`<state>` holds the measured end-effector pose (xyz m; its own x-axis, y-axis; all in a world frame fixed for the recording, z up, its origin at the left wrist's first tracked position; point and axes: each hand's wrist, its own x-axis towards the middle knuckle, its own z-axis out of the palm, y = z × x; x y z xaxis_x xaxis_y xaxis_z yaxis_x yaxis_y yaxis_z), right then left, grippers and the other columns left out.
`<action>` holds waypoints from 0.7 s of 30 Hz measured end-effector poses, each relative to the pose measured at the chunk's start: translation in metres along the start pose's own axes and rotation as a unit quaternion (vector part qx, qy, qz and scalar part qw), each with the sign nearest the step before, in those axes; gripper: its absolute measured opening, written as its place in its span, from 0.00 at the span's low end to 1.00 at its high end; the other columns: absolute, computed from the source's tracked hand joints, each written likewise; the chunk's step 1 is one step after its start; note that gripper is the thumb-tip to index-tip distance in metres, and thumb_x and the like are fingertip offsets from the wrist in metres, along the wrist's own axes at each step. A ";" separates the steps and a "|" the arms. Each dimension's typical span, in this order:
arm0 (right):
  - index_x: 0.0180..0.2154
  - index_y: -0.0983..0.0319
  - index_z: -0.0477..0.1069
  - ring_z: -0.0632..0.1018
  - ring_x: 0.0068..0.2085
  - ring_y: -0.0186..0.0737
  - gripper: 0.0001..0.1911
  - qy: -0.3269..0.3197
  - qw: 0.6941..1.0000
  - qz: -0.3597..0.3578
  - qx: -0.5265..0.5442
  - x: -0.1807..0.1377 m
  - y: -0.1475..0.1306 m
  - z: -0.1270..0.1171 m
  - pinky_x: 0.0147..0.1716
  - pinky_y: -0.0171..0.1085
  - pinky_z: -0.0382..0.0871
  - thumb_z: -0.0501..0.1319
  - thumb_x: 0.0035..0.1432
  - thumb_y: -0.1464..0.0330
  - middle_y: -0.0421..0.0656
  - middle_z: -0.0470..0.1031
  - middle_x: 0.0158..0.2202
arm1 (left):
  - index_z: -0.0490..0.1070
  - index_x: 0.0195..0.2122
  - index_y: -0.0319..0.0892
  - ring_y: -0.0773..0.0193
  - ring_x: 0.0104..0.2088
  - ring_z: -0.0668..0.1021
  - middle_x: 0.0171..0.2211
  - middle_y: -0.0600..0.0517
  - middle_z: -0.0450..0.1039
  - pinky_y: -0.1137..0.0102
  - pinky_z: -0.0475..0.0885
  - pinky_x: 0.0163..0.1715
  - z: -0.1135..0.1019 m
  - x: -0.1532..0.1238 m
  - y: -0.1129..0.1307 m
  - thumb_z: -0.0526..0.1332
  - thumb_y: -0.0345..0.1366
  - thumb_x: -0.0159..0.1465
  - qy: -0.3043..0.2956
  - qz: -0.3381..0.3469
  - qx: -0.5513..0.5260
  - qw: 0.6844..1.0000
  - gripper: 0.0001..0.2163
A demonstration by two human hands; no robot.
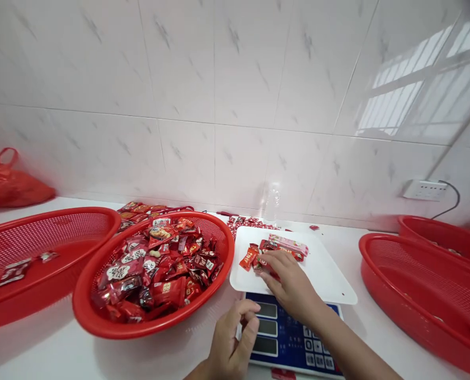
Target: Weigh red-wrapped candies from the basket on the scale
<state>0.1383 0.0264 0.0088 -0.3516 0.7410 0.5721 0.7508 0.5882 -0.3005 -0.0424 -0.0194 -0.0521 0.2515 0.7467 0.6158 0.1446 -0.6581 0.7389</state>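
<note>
Head view: right hand (288,282) lies on the white tray (326,279) of a blue scale (286,338), fingers narrow and flat on red candies (250,257) — no grip seen. Pink packet (288,244) lies behind, long axis left-right. Left hand (231,343) is loosely curled, empty, at the scale's front. 1 full basket (100,316) stands left — wrapper print unreadable.

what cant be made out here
All head view.
- Scale readings: too small, left hand partly in front.
- Candies: some hidden under the right hand, grip unclear.
- Wrapper print in the middle basket: too small.
- Right-side baskets: cut off by the right edge.
</note>
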 end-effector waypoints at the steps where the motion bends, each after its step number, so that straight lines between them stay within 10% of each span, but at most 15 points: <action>1: 0.52 0.59 0.66 0.67 0.55 0.48 0.17 -0.020 1.000 -0.003 -0.021 0.005 0.003 0.002 0.55 0.50 0.60 0.53 0.62 0.64 0.48 0.69 0.53 | 0.61 0.48 0.45 0.69 0.27 0.70 0.27 0.55 0.67 0.74 0.67 0.30 -0.001 0.000 0.000 0.50 0.31 0.66 -0.008 0.016 -0.004 1.000 0.10; 21: 0.57 0.56 0.63 0.58 0.63 0.44 0.24 -0.169 0.983 0.069 0.004 0.007 0.036 -0.019 0.59 0.46 0.55 0.52 0.61 0.57 0.45 0.55 0.64 | 0.63 0.43 0.41 0.68 0.27 0.68 0.26 0.54 0.64 0.73 0.64 0.29 0.001 0.009 0.009 0.50 0.43 0.67 -0.037 -0.171 -0.139 0.975 0.12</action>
<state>0.1727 0.0467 0.0165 -0.4138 0.8784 0.2390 0.8003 0.4762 -0.3644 -0.0384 -0.0189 -0.0405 0.3039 0.9023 0.3057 -0.0305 -0.3115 0.9497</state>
